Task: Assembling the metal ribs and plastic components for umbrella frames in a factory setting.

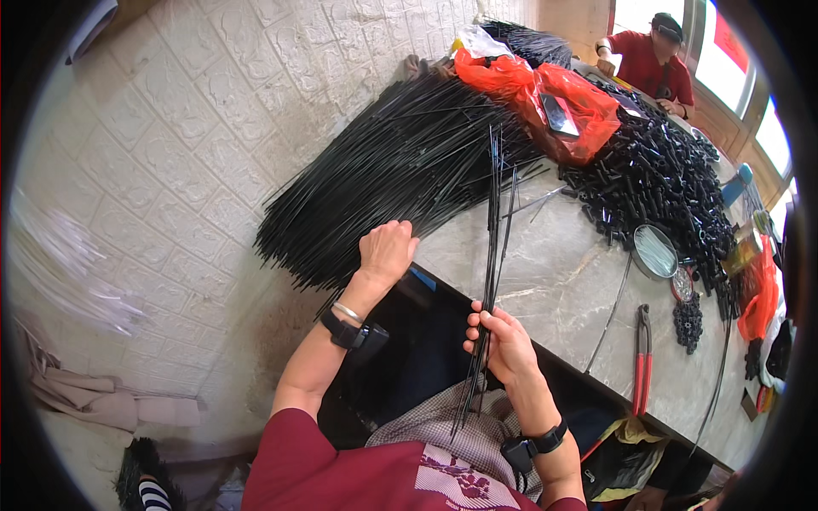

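Biggest first: the grey marbled surface (pixel 554 272), its near edge slanting from by the left hand (pixel 388 253) down toward lower right. The large heap of black rods (pixel 392 170) spreads at the far left, against the pale wall (pixel 196 128). Next we log a mound of short black tubes (pixel 648 170) at the right, then a red plastic bag (pixel 592 111) between the two.

Maroon shirt (pixel 294 460): printed panel on the chest, tiny lettering we can't read.

The work piece is a thin bundle of black rods (pixel 494 230) — near upright, lower ends over the lap, upper ends in front of the heap. Right hand (pixel 509 345) grasps it low down, fingers wrapped round, thumb across the front, forearm rising from below. Left forearm leans up to the right; left fingers curl in at the heap's near side, but we can't tell whether they pinch a rod.

Grey marbling shows between the bundle and the red-handled pliers (pixel 642 366), which lie near the edge. Round tin (pixel 655 252) sits beside the tubes. Smallest we tag: a phone (pixel 559 115) on the bag.
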Tool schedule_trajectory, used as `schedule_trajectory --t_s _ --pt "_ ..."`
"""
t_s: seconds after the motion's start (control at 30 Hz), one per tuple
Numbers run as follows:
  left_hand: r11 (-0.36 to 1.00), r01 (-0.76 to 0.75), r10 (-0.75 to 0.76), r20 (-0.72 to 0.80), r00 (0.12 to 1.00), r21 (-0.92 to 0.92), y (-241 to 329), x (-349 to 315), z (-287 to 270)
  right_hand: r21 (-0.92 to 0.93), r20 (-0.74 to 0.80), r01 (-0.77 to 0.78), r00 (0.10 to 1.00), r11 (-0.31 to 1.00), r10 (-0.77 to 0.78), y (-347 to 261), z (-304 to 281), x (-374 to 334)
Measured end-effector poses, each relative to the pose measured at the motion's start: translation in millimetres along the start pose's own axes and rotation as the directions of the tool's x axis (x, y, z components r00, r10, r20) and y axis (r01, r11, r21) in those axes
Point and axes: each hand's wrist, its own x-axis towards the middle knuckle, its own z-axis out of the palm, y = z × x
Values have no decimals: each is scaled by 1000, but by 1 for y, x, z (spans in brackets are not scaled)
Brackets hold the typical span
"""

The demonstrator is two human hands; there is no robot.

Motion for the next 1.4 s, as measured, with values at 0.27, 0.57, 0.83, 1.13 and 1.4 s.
schedule_trajectory --t_s 0.27,0.57,0.83,1.13,1.4 --pt "977 -175 194 -166 967 122 3 9 12 11 -13 -2 1000 1000 2 -3 -3 -1" --pt "985 -130 141 -91 986 118 16 13 -9 22 23 -11 1000 1000 10 0 -3 4" --pt "999 -41 44 79 996 -30 19 18 -10 35 49 -63 997 997 61 25 14 34" --pt "993 1 3 30 1000 -122 17 19 -23 -16 79 -72 994 997 73 23 16 40" --pt "466 333 215 470 856 -820 20 14 -17 86 55 74 995 994 -79 33 38 62"
